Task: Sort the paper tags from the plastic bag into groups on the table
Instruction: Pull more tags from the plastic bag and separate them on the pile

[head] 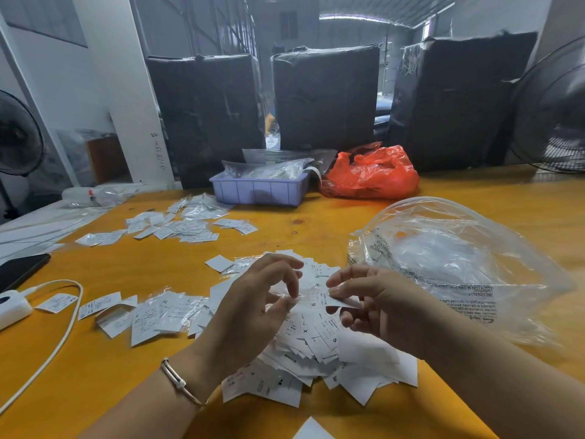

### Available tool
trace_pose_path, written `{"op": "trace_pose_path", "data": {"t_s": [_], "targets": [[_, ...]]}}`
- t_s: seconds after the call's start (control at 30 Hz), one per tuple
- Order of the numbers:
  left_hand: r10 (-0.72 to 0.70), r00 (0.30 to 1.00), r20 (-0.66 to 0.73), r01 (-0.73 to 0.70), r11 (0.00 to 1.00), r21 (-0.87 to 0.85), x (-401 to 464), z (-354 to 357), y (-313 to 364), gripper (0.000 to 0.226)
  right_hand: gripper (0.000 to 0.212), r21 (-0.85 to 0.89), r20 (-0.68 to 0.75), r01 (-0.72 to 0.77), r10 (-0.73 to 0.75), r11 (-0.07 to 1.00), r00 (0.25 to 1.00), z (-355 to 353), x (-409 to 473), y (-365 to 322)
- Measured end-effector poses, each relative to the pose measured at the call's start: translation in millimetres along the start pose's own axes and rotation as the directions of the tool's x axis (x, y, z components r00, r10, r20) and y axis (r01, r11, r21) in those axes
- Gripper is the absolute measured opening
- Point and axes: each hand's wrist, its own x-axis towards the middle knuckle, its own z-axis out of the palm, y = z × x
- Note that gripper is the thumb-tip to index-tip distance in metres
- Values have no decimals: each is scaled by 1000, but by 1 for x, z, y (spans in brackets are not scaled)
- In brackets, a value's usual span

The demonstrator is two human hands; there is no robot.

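Dozens of white paper tags (pixel 316 340) lie heaped on the orange table (pixel 332 217) directly beneath a person's two hands, with the emptied clear plastic bag (pixel 449 258) slumped just to the right of the heap. The right hand (pixel 376 302) pinches a single tag (pixel 340 300) between thumb and forefinger, its other fingers curled loosely below; the left hand (pixel 253 299) hovers beside it with thumb and forefinger nearly touching, apparently nipping a thin tag or film, though what it has cannot be made out clearly. Sorted groups already spread to the left: a near row of tags (pixel 142 312), some showing size letters, and a farther cluster (pixel 186 224) toward a lilac bin (pixel 259 190). An orange bag (pixel 370 174), a phone (pixel 19 269) and a white charger (pixel 11 307) sit at the table's margins. The job looks partly done. Doing this step well likely means peeling one tag free at a time, reading its size letter before moving, and laying it squarely on the matching group so piles stay apart.
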Motion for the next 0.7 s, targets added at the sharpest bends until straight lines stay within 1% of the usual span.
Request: {"op": "trace_pose_path", "data": {"t_s": [0.13,0.27,0.33,0.4,0.5,0.6,0.7], "targets": [[-13,1000,-25,9,988,-151,-1,-3,4,24,16,-54,18,43,-42,998,999,1,1,1],[-99,995,-7,89,924,-373,-2,-8,12,19,18,-34,-8,76,-76,997,997,2,1,2],[-141,989,-32,116,906,-406,0,-7,14,16,21,-30,-5,110,-110,993,994,3,0,2],[-170,983,-73,124,899,-421,2,-5,14,19,21,-27,3,148,-148,989,989,3,0,1],[-210,973,-91,137,853,-504,2,-3,12,24,21,-31,7,201,-201,979,980,3,-1,2],[-266,961,-71,171,779,-603,3,-3,9,24,19,-110,-7,283,-285,953,958,5,-2,3],[-337,941,-20,238,705,-668,4,-5,7,31,17,-222,-43,386,-405,895,913,7,-2,6]]}}
